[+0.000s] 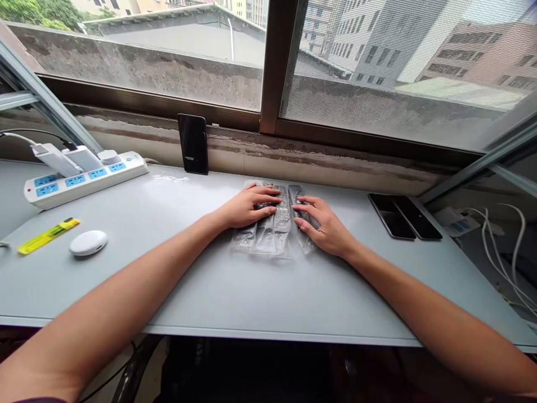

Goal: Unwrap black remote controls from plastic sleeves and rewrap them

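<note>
Several dark remote controls in clear plastic sleeves lie side by side in the middle of the desk. My left hand [251,206] rests flat across the left ones, its fingers spread and pointing right. Beside its fingertips, a bagged remote control [283,210] shows its buttons through the plastic. A narrow gap separates it from the rightmost bagged remote control [296,193]. My right hand [323,224] lies at that remote's right side, fingers apart, with the fingertips on or against the sleeve. Parts of the remotes are hidden under both hands.
A power strip [88,180] with plugged-in chargers sits at the back left. Nearer are a yellow packet [48,236] and a white oval case [88,243]. A black phone [193,144] leans on the wall. Two dark phones [405,216] lie right, near white cables [499,252].
</note>
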A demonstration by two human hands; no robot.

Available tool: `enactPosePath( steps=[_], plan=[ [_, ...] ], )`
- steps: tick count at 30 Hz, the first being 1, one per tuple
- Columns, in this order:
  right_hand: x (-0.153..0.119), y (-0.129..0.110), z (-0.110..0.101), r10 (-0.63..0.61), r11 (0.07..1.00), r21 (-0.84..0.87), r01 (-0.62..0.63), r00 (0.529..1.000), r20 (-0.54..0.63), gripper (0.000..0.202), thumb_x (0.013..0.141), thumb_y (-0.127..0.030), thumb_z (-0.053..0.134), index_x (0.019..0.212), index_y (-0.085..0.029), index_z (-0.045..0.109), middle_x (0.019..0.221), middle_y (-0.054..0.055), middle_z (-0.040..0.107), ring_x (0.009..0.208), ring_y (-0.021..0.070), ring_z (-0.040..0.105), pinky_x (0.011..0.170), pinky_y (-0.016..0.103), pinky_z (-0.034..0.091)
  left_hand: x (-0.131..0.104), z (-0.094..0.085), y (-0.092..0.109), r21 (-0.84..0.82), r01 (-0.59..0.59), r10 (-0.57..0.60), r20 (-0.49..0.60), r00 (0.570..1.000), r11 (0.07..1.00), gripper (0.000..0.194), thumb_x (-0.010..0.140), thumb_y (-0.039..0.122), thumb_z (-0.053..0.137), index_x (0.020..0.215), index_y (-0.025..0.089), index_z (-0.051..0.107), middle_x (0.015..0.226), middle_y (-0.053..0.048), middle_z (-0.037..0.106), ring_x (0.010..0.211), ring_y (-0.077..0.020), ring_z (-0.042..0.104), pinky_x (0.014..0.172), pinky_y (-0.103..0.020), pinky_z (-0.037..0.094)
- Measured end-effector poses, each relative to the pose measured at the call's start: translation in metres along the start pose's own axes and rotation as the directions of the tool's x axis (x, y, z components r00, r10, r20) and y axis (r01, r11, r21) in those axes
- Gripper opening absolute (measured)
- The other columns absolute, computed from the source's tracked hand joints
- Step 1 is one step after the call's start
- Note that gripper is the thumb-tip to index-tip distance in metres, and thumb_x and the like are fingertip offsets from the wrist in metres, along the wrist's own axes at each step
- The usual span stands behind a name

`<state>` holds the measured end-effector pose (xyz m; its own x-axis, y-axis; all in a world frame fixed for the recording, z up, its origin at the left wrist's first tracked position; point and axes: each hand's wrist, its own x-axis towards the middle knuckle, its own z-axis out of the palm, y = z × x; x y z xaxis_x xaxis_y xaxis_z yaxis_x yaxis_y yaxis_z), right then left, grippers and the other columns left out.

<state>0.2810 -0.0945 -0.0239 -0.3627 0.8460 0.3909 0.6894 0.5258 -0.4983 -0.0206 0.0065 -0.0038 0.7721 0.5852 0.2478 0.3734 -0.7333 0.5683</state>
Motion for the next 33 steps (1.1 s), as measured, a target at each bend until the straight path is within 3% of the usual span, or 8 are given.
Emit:
enactPosePath(
  steps=[33],
  plan=[
    [0.0013, -0.0042, -0.0059, 0.000, 1.000, 0.020, -0.001, 0.997, 0.077, 0.042, 0.116, -0.048, 0.062, 0.154, -0.033, 0.072, 0.169, 0.015, 0.059, 0.161, 0.0391, 0.057, 0.135, 0.065, 0.048, -0.0005, 0.0026, -0.0018, -0.003, -0.001, 0.000, -0.025, 1.000, 1.000, 0.050, 0.112, 0.055, 0.059, 0.145, 0.027, 0.082, 0.173, -0.010, 0.064, 0.163, -0.0352, 0.055, 0.143, -0.062, 0.022]
  ],
)
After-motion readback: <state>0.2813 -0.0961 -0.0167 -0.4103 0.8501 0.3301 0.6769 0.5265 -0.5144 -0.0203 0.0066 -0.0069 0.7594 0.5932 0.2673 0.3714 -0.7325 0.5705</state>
